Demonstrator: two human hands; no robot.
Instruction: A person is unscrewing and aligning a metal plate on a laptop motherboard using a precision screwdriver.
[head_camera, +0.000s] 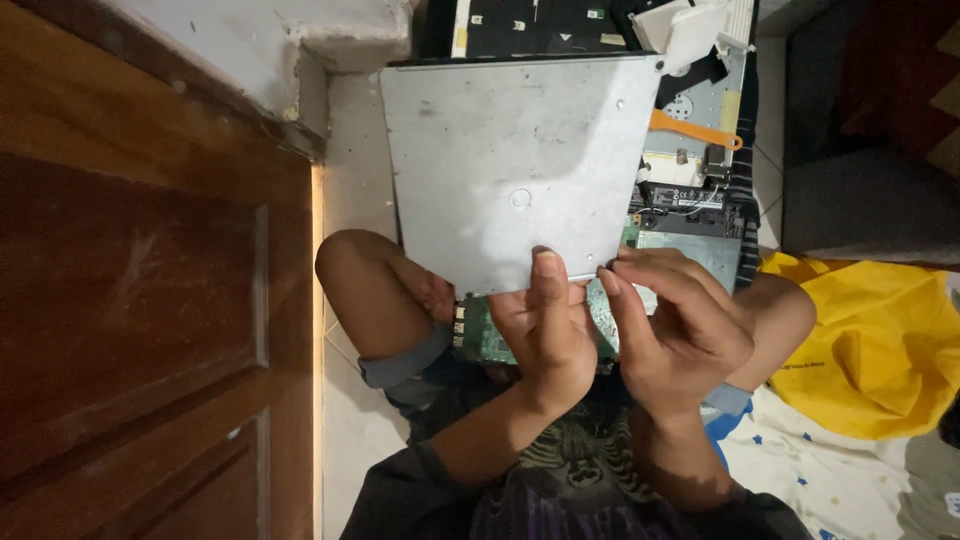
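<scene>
A flat grey metal plate (510, 160), roughly square, is held up over my lap. My left hand (545, 335) grips its near edge, thumb pressed on the top face. My right hand (675, 335) pinches the same edge at the plate's near right corner with curled fingers. Under the plate lies a green circuit board (480, 340), partly hidden by my hands and the plate. Beyond it sits an opened electronic device (700, 170) with black and metal parts. An orange plastic tool (695, 130) lies on that device.
A brown wooden door (150, 300) fills the left side. A pale tiled floor (350, 160) runs beside it under a concrete step. A yellow bag (880, 340) lies at the right, with a star-patterned cloth (800, 460) below it. My bent knees flank the board.
</scene>
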